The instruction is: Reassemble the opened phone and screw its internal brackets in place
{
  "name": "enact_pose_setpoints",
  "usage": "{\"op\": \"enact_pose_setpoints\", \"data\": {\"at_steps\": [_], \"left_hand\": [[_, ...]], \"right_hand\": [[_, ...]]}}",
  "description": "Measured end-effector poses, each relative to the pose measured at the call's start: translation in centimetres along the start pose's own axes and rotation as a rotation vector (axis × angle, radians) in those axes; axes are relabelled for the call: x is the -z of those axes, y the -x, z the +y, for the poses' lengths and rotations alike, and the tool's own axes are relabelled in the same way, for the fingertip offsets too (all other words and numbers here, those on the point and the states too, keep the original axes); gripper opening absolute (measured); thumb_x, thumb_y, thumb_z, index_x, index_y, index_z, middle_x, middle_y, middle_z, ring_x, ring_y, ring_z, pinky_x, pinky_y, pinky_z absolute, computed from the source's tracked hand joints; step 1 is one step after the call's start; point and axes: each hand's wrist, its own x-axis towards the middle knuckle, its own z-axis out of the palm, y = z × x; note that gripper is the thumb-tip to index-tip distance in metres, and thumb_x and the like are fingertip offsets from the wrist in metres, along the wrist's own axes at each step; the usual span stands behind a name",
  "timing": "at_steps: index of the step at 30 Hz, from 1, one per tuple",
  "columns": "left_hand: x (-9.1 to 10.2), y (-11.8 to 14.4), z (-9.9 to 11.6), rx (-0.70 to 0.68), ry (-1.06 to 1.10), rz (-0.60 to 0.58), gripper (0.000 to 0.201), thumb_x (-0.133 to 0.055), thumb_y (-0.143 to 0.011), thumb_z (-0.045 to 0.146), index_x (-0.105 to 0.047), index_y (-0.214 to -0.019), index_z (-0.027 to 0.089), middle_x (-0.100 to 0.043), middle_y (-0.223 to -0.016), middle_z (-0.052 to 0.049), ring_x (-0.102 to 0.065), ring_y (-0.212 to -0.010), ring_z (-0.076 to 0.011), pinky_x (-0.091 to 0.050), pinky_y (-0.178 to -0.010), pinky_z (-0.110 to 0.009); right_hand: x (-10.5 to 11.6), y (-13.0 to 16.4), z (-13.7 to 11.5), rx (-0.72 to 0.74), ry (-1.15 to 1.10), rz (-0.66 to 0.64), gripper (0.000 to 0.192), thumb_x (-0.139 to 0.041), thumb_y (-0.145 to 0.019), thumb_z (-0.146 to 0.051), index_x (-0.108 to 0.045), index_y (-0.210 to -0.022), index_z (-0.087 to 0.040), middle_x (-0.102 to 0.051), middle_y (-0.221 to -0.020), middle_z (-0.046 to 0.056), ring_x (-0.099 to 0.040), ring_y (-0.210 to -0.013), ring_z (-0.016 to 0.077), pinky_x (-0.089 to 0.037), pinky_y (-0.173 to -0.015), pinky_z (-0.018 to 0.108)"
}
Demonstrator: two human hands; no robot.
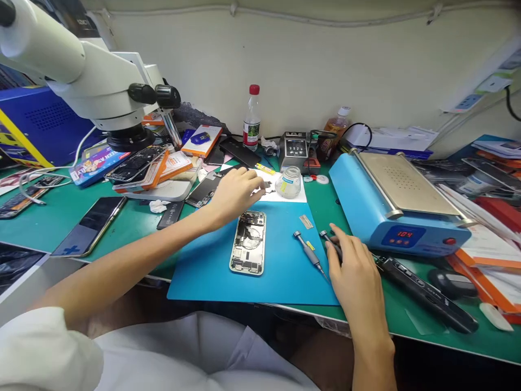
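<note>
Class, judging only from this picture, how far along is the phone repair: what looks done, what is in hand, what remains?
Done: the phone lies opened on the blue mat, internals exposed. In hand: the left hand reaches small parts on the white sheet by the glass jar; the right hand is on a screwdriver. Left: the phone remains uncovered.
</note>
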Motion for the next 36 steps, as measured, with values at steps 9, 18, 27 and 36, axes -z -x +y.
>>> {"op": "enact_pose_setpoints", "data": {"at_steps": [9, 18, 27, 36], "left_hand": [[1.0, 13.1, -0.9, 0.162, 0.063, 0.001, 0.010, -0.068, -0.109, 0.026, -0.073, -0.111, 0.018, -0.076, -0.099, -0.005, -0.074, -0.092, -0.0228, -0.061, -0.082, -0.037], [0.5, 17.2, -2.8, 0.225, 0.334, 0.034, 0.021, -0.080, -0.102, 0.031, -0.062, -0.110, 0.024, -0.076, -0.099, 0.003, -0.075, -0.089, -0.0193, -0.050, -0.071, -0.030], [0.3, 19.6, -4.3, 0.261, 0.522, 0.099, 0.020, -0.061, -0.114, 0.035, -0.062, -0.098, 0.024, -0.073, -0.085, 0.005, -0.069, -0.076, -0.0164, -0.045, -0.069, -0.030], [-0.1, 19.1, -4.6, 0.201, 0.603, 0.132, 0.027, -0.056, -0.116, 0.033, -0.063, -0.092, 0.023, -0.069, -0.076, 0.006, -0.065, -0.068, -0.0146, -0.043, -0.065, -0.032]], "right_hand": [[2.1, -1.0, -9.5, 0.151, -0.135, 0.065, 0.029, -0.064, -0.110, -0.020, -0.066, -0.138, -0.022, -0.077, -0.117, 0.005, -0.073, -0.099, 0.0160, -0.055, -0.090, 0.029], [-0.8, 0.7, -18.4, 0.006, 0.078, -0.072, 0.069, -0.052, -0.111, -0.058, -0.054, -0.155, -0.005, -0.065, -0.147, 0.026, -0.068, -0.114, 0.0370, -0.055, -0.089, 0.047], [-0.3, -4.0, -19.4, 0.397, 0.076, -0.138, 0.029, -0.064, -0.108, -0.019, -0.070, -0.136, -0.019, -0.077, -0.120, 0.008, -0.069, -0.100, 0.0195, -0.052, -0.086, 0.035], [-3.3, -5.7, -19.3, 0.527, 0.015, -0.099, 0.005, -0.067, -0.105, -0.014, -0.070, -0.109, -0.014, -0.073, -0.097, 0.002, -0.067, -0.082, 0.0113, -0.054, -0.073, 0.024]]}}
